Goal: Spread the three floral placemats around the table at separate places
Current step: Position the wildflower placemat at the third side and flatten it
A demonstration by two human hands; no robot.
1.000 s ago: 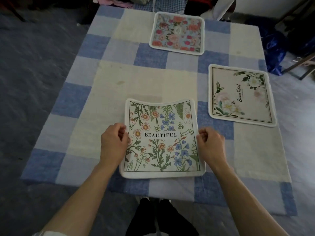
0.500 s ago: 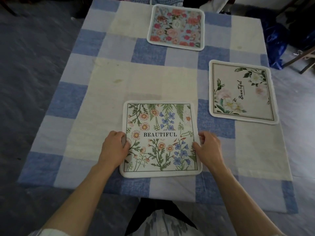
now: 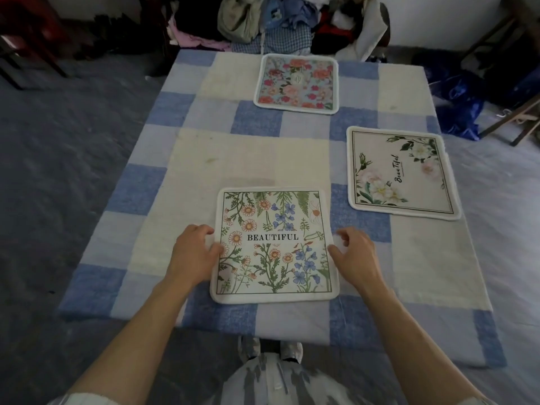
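Three floral placemats lie flat at separate places on the checked table (image 3: 233,159). The near one, printed BEAUTIFUL (image 3: 274,244), is in front of me. A cream one with white flowers (image 3: 400,171) lies at the right side. A pink rose one (image 3: 296,83) lies at the far edge. My left hand (image 3: 193,252) sits at the near mat's left edge, thumb resting on the border, fingers loosely curled. My right hand (image 3: 355,255) is at the right edge; its thumb tip touches the border and cloth shows between its fingers and thumb.
A pile of clothes (image 3: 263,21) sits beyond the far table edge. Blue bags (image 3: 461,106) and a wooden chair frame (image 3: 517,115) stand on the floor at the right. The table's left half holds nothing but cloth.
The near mat, lifted and curved a second ago, now lies flat on the cloth. Both hands have loosened from its side edges.
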